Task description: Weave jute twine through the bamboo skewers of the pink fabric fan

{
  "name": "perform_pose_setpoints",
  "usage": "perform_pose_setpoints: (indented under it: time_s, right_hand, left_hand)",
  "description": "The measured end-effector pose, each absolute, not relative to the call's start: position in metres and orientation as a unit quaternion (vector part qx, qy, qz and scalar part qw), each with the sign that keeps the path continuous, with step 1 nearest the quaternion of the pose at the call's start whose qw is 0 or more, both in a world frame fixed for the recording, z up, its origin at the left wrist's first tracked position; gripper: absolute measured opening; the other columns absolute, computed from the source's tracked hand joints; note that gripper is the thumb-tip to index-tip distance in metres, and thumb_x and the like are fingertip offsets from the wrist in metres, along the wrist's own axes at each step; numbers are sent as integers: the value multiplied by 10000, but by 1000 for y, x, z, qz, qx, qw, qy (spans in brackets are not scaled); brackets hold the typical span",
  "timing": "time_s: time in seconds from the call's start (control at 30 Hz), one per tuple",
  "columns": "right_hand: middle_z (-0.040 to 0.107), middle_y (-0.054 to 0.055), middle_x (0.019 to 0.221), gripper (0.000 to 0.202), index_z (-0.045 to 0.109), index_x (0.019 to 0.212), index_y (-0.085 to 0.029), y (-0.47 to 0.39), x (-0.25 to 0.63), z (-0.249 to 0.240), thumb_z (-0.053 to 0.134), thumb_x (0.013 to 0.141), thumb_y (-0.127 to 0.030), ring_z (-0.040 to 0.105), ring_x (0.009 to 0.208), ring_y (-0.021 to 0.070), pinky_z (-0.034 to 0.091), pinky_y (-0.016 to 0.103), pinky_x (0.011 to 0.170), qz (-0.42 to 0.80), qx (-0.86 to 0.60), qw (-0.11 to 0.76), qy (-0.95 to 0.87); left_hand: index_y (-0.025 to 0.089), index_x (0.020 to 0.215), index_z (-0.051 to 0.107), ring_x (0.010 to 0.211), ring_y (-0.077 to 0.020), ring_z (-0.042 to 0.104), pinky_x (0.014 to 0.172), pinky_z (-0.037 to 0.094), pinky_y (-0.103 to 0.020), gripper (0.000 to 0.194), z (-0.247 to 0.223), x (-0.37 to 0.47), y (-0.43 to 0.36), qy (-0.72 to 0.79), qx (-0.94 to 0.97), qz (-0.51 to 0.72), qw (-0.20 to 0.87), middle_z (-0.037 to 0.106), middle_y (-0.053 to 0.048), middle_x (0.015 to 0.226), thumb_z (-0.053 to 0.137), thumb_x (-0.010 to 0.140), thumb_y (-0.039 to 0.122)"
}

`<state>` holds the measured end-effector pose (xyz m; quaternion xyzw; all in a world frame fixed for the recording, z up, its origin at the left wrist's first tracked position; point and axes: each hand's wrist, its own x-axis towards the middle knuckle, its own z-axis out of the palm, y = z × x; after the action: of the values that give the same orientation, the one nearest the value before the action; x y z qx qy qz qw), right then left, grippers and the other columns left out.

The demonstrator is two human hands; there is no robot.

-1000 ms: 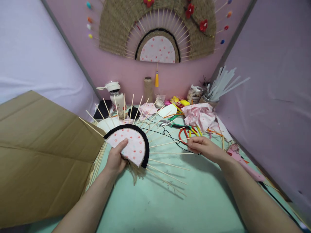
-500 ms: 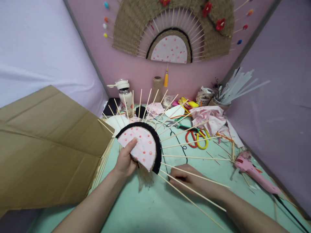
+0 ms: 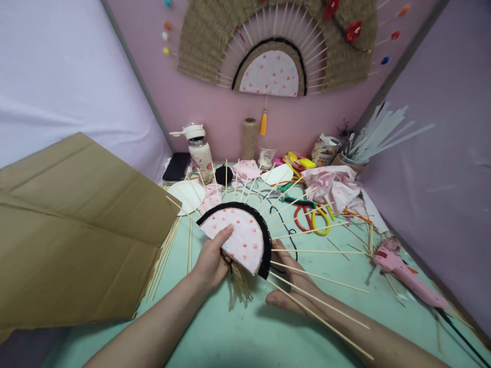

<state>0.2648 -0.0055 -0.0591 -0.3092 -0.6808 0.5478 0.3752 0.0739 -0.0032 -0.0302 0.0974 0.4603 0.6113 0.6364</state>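
Where the fan piece [image 3: 240,235] is: over mid-table, tilted, straight edge facing down-left.
Left hand [image 3: 213,263]: gripping that edge, thumb on the dotted cloth.
Right hand [image 3: 301,280]: wide, thumb well apart, behind the right-side sticks [image 3: 330,251]; contact can't be told.
Left margin: cardboard [image 3: 92,240], its edge crossed in view by a stick tip.
Right margin: pink glue gun [image 3: 406,273], near the tips.
Far side: scissors [image 3: 320,225].
Near side: green tabletop [image 3: 245,332] between forearms.
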Motion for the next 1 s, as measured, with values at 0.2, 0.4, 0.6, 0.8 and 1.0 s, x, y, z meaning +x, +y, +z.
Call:
perform_pose_setpoints:
  time_s: [0.2,0.4,0.6,0.8,1.0]
  right_hand:
    - [543,109,1293,656,449,1303,-279,-16,257,-62,688,717,-450,505,1182,292,393,464,984,677,-316,418,-517]
    - [616,74,1206,434,547,1185,-272,-9,253,-64,616,770,-380,546,1137,264,415,460,969,697,-333,486,-409]
    - [637,51,1165,453,500,1235,-299,6,267,-54,585,794,-363,529,1163,233,381,422,1015,613,-370,553,-426]
    - [643,68,1145,410,478,1151,-289,-7,263,-52,620,779,-387,609,1025,222,479,362,890,599,-371,530,-472]
    - [635,78,1130,412,459,1162,-277,-27,254,-52,601,790,-382,620,976,210,490,344,852,604,-364,478,-523]
  left_hand:
    - [117,972,658,873,-227,665,847,508,-338,302,-37,84,-10,430,163,611,644,710,-117,950,711,699,235]
    - [139,1013,628,1008,-250,605,904,439,-350,372,-37,83,-12,445,259,589,623,668,-122,1062,714,687,296]
    - [226,1027,629,1066,-215,504,945,347,-284,390,-35,80,-22,518,453,636,348,592,-77,1090,729,651,198]
    - [202,1152,606,894,-222,531,776,416,-301,450,-38,92,-33,448,545,454,545,594,-112,1069,668,731,349]
    - [182,1136,626,1173,-270,481,1017,322,-371,560,-44,114,-35,319,335,506,728,610,-129,1177,653,696,527]
